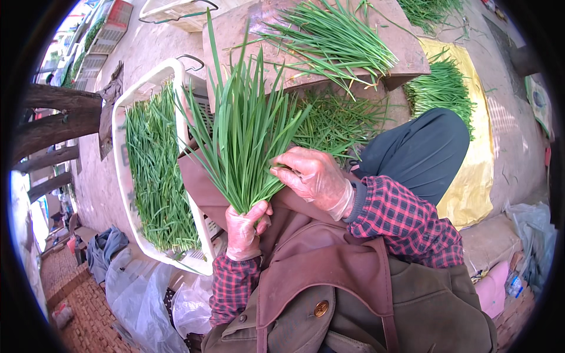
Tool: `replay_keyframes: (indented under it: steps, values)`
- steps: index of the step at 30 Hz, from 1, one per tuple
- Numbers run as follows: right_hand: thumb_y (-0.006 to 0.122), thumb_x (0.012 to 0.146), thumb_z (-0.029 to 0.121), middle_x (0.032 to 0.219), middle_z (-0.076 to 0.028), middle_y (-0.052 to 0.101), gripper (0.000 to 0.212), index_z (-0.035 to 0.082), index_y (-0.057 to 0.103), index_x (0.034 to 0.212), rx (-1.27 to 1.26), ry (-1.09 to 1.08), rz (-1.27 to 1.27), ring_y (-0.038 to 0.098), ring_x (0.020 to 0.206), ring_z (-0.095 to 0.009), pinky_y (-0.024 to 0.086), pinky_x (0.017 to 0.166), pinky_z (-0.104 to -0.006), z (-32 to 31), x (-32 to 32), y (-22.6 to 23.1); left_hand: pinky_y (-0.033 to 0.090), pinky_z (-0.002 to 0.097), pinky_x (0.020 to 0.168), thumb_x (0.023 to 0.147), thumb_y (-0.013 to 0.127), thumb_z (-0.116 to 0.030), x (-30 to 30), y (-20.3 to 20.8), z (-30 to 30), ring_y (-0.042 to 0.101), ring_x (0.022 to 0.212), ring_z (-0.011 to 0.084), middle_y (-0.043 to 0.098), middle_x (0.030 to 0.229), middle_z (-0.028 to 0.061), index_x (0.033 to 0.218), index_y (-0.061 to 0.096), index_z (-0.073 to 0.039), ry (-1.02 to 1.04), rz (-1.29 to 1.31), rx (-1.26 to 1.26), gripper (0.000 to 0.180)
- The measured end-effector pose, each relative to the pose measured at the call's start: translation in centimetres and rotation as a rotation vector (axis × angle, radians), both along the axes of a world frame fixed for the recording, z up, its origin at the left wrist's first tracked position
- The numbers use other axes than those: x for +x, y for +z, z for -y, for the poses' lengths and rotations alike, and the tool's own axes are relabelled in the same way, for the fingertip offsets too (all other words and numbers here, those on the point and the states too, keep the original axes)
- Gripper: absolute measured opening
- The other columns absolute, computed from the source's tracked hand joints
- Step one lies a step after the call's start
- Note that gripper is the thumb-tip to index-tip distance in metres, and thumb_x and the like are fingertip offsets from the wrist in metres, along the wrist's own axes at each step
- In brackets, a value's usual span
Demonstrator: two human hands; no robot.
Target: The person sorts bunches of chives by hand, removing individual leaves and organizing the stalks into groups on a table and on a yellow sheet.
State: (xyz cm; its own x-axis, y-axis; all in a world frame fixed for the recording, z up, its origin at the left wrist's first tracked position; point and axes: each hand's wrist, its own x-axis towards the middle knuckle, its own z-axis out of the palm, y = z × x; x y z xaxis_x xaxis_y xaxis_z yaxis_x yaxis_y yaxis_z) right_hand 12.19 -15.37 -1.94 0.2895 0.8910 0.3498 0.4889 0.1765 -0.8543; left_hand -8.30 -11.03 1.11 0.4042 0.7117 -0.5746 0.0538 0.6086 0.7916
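A fanned bunch of garlic chives (pixel 247 129) stands up in front of me, leaf tips pointing away. My left hand (pixel 244 232), in a thin clear glove, is wrapped round its lower end. My right hand (pixel 312 179), gloved the same way, is at the bunch's right side with thumb and fingers pinched together at the outer leaves. What lies between those fingertips is too small to make out. Beneath the bunch, a brown apron (pixel 209 176) covers my lap. Loose chive leaves and trimmings (pixel 341 123) lie on the ground just beyond my right hand.
At left stands a white plastic crate (pixel 120 170) filled with chives. Ahead, a low board (pixel 247 32) bears a pile of chives (pixel 341 44). Another bundle (pixel 441 91) rests on a yellow sheet (pixel 471 194) at right. Clear plastic bags (pixel 141 300) lie at lower left.
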Motion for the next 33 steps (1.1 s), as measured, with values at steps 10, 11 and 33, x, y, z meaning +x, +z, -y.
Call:
replay_keyframes:
  steps: [10, 11, 33]
  values:
    - [0.071, 0.080, 0.013, 0.076, -0.014, 0.065, 0.015, 0.000, 0.067, 0.085, -0.094, 0.010, 0.130, 0.066, 0.072, -0.033, 0.053, 0.063, -0.0411, -0.5, 0.5, -0.3, 0.036, 0.0228, 0.043, 0.087, 0.075, -0.010, 0.0, -0.9, 0.2, 0.046, 0.046, 0.0096, 0.065, 0.079, 0.0107, 0.103, 0.063, 0.002, -0.051, -0.005, 0.027, 0.023]
    - [0.071, 0.080, 0.013, 0.076, -0.014, 0.065, 0.014, 0.000, 0.067, 0.084, -0.038, -0.014, 0.197, 0.066, 0.072, -0.033, 0.052, 0.062, -0.0411, -0.5, 0.6, -0.1, 0.035, 0.0230, 0.043, 0.087, 0.074, -0.012, -0.1, -1.0, 0.3, 0.045, 0.045, 0.0095, 0.065, 0.079, 0.0108, 0.105, 0.062, 0.001, -0.064, -0.014, 0.027, 0.026]
    - [0.064, 0.094, 0.016, 0.082, -0.006, 0.068, 0.016, 0.000, 0.066, 0.096, -0.298, -0.110, -1.307, 0.064, 0.070, -0.014, 0.054, 0.067, -0.0263, -1.6, 2.1, -2.4, 0.033, 0.0224, 0.044, 0.091, 0.071, -0.013, -0.5, 0.1, 1.3, 0.043, 0.046, 0.0089, 0.063, 0.079, 0.0096, 0.102, 0.063, 0.001, -0.023, 0.050, -0.046, 0.020]
